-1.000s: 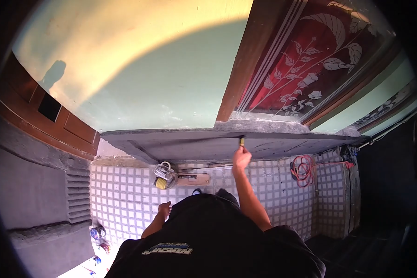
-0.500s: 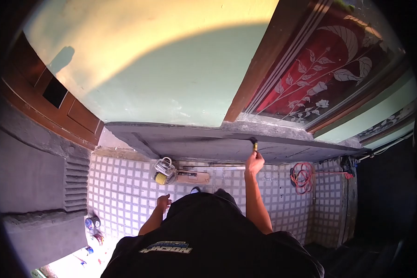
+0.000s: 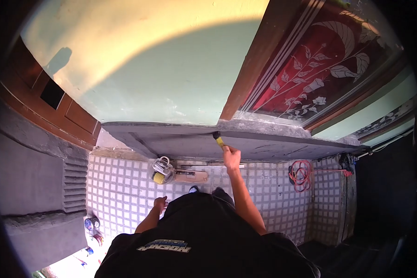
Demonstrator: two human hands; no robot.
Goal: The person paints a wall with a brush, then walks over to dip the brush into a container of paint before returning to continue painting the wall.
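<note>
My right hand (image 3: 232, 158) is closed around the yellow handle of a paintbrush (image 3: 219, 140). Its dark bristles touch the upper part of the grey lower wall (image 3: 190, 147), close beneath the ledge. A darker streak runs along the wall to the left of the bristles. My left hand (image 3: 161, 204) hangs low beside my body over the tiled floor, holding nothing, with its fingers loosely apart.
By the wall's foot lie a silver object with a yellow coil (image 3: 161, 171), a flat brown piece (image 3: 192, 176) and a thin light strip (image 3: 222, 167). A red cable (image 3: 301, 176) is coiled to the right. Cans (image 3: 91, 224) stand at lower left.
My right hand has moved left along the grey wall with the paintbrush, and the brush now leans to the left. My left hand stays low at my side.
</note>
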